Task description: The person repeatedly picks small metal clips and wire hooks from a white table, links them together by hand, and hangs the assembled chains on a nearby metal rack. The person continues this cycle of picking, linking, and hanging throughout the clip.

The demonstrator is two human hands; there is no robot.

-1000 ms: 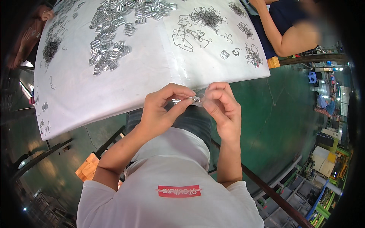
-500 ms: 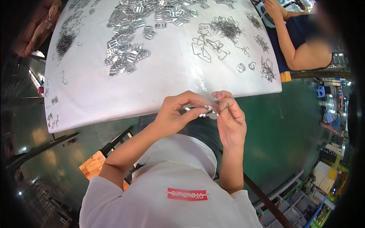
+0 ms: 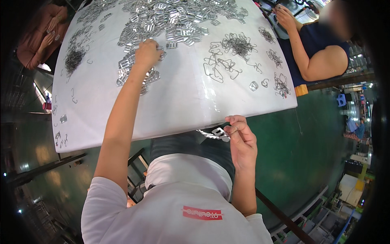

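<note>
My left hand (image 3: pixel 148 53) reaches far over the table, onto a heap of flat silver metal buckles (image 3: pixel 125 63). Its fingers are bent down among them; whatever its fingertips pinch is hidden. In front of the table edge, my right hand (image 3: pixel 243 142) is closed, thumb against fingers. From its pinch hangs a short row of slotted metal buckles (image 3: pixel 219 133), stretching left above my lap. How they are joined is too small to make out.
A white-covered table (image 3: pixel 174 101) carries a large buckle pile (image 3: pixel 178 20) at the back. Bent wire loops lie in a heap (image 3: pixel 239 44) at right and a darker heap (image 3: pixel 75 59) at left. Co-workers sit at left (image 3: pixel 44 36) and right (image 3: pixel 321 57).
My left hand has left the buckles at my right hand and moved forward and left onto the heap. My right hand keeps its hold, slightly lower in view.
</note>
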